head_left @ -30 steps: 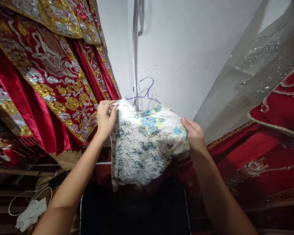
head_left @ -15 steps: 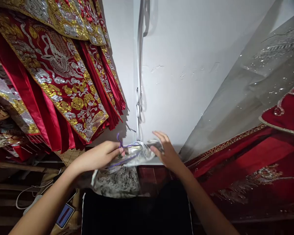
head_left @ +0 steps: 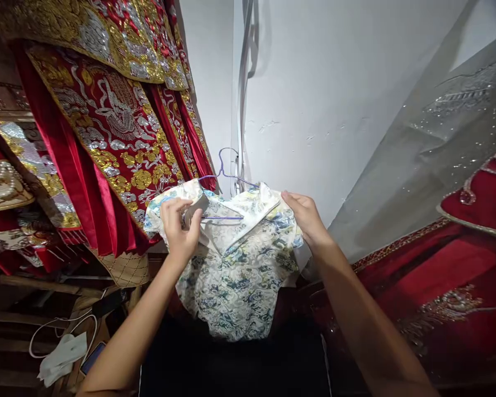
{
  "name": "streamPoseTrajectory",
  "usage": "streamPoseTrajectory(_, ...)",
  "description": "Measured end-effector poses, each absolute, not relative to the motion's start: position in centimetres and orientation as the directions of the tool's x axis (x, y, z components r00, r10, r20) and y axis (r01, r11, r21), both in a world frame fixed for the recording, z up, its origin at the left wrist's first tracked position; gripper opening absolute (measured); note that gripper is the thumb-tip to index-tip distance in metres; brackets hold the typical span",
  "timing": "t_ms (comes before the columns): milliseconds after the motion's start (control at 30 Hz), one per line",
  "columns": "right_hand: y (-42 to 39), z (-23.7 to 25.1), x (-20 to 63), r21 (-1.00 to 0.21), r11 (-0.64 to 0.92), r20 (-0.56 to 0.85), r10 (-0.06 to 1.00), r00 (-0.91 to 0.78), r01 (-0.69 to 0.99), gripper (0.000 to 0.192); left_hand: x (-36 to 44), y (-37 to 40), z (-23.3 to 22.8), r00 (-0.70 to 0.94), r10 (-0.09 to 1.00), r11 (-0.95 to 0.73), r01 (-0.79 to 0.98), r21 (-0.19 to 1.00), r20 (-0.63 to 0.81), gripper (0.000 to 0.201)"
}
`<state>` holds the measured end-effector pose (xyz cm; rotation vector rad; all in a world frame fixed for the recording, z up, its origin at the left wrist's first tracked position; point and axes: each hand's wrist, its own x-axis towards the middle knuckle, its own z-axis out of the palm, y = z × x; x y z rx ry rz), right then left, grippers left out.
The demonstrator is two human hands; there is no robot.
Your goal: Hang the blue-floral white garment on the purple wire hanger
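A short-sleeved floral blouse (head_left: 248, 270) is held up at the centre of the frame, with a purple hanger (head_left: 222, 172) inside its neckline and the hook standing above, just left of the upper centre. At the left of the blouse, the neckline edge is pinched between the thumb and fingers of the left hand (head_left: 179, 226); at the right, the shoulder and sleeve are gripped by the right hand (head_left: 308, 218), the thumb in front and the fingers partly hidden. The neckline is open in a V, and the lower bar of the hanger is seen across the opening.

For the cloth to be settled well, both shoulders would best be drawn out evenly along the hanger's arms, as the neck edge seems to be turned outward at the right and bunched at the left. The edge should be pinched lightly and eased sideways rather than tugged down, since the fabric looks thin and could be creased or stretched. The hook is best centred over the neck, so that neither side slips. Clearance should be given to the sequinned red garment (head_left: 119, 127) in the upper left and the sheer grey cloth (head_left: 413, 149) at the right, on which the blouse might be snagged
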<state>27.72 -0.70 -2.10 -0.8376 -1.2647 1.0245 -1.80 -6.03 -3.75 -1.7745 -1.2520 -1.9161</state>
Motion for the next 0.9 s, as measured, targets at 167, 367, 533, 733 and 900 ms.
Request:
streamPoseTrajectory(167, -0.3, -2.1, 27.9, -0.9, 0.426, 0.412, 0.899, 0.148, -0.086, 0.037, 1.6, -5.2, -12.0, -0.496, 0.643, -0.502, 0.304, 0.81, 0.584, 0.047)
streamPoseTrajectory(367, -2.2, -3.9, 29.2, -0.918, 0.368, 0.341, 0.923, 0.179, -0.149, 0.037, 4.4, -4.5, -14.3, -0.365, 0.848, -0.407, 0.018, 0.913, 0.385, 0.026)
streamPoseTrajectory(533, -4.8, -10.0, 29.9, -0.916, 0.39, 0.377, 0.766, 0.521, 0.089, 0.04, 4.7, -6.7, -15.9, -0.378, 0.886, -0.325, -0.092, 0.941, 0.269, 0.04)
streamPoseTrajectory(733, -11.5, -21.6, 22.2, -0.976, 0.21, 0.214, 0.877, 0.431, 0.058, 0.029, 5.4, -10.2, -18.6, -0.293, 0.947, -0.209, -0.258, 0.943, 0.13, 0.038)
streamPoseTrajectory(900, -13.8, -23.5, 17.0, -0.992, 0.095, 0.1, 0.993, -0.059, -0.081, 0.035, 5.3, -12.3, -17.9, -0.16, 0.983, -0.133, -0.297, 0.946, 0.088, 0.034)
